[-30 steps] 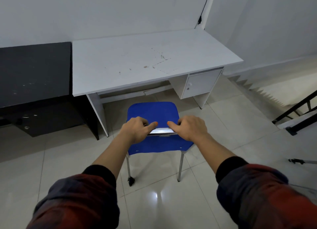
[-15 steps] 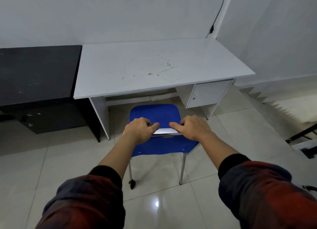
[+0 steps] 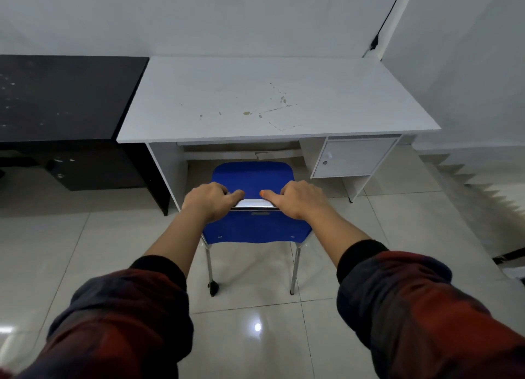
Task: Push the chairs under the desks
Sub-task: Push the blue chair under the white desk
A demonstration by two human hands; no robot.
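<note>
A blue chair (image 3: pixel 252 177) with chrome legs stands on the tiled floor facing a white desk (image 3: pixel 270 100). Its seat front lies just before the desk's front edge, in line with the knee opening. My left hand (image 3: pixel 211 199) and my right hand (image 3: pixel 298 198) both grip the chrome bar along the top of the backrest, thumbs pointing inward. The chair's front legs are hidden by the seat.
A black desk (image 3: pixel 65 94) adjoins the white one on the left. The white desk has a small cupboard (image 3: pixel 352 157) under its right side. Stairs (image 3: pixel 466 179) descend at the right, with a dark railing (image 3: pixel 508 255) near the edge. Walls stand behind and right.
The chair and my hands have moved forward toward the white desk. The desk now sits squarer and closer in view, with the seat front near its edge.
</note>
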